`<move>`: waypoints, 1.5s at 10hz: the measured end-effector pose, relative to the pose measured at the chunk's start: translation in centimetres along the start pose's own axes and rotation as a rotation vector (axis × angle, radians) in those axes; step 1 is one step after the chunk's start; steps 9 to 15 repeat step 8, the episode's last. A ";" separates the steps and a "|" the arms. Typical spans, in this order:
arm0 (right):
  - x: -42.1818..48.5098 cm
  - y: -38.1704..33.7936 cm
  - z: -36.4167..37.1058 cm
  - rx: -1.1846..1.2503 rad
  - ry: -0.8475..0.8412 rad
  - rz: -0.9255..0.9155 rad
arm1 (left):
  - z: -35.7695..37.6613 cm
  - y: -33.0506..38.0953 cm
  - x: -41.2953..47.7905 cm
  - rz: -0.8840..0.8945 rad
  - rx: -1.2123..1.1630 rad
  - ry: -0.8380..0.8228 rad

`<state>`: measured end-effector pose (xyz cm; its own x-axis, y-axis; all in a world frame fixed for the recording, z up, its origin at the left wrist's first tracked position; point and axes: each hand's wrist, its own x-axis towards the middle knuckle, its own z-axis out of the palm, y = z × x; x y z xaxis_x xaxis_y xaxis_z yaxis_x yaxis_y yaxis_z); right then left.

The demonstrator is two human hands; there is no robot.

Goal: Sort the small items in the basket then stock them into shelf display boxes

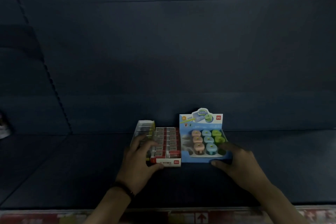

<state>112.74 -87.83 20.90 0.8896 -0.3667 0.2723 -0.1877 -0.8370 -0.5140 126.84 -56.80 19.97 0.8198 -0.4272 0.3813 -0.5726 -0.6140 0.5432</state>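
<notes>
Dark blue shelf (72,169), three boxes side by side, touching.
- Red-and-white cardboard display box (167,162) of wrapped erasers (170,140), centre: left hand (140,162) grips it, thumb on the front, fingers spread over the top.
- Blue cardboard display box (198,159) of pastel sharpeners (208,139), right: right hand (236,162) grips its front-right corner.
- Clear-and-yellow box (145,126), far left.

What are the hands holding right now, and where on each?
Left hand grips the red display box at its front-left corner; right hand grips the blue display box at its front-right corner.

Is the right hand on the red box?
No, the right hand grips the blue box at its front right corner; the left hand holds the red box.
</notes>
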 end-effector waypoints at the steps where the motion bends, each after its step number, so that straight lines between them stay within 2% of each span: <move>1: 1.1 0.2 0.5 -0.023 -0.006 0.001 | 0.8 0.6 0.7 -0.008 -0.022 0.003; 5: 6.1 1.2 1.7 -0.046 -0.040 0.082 | 2.0 1.6 3.7 -0.089 0.015 -0.009; 8: 5.8 0.4 0.9 0.051 -0.116 0.104 | 1.2 1.5 3.1 -0.069 0.017 -0.080; 15: 5.8 0.4 0.9 0.051 -0.116 0.104 | 1.2 1.5 3.1 -0.069 0.017 -0.080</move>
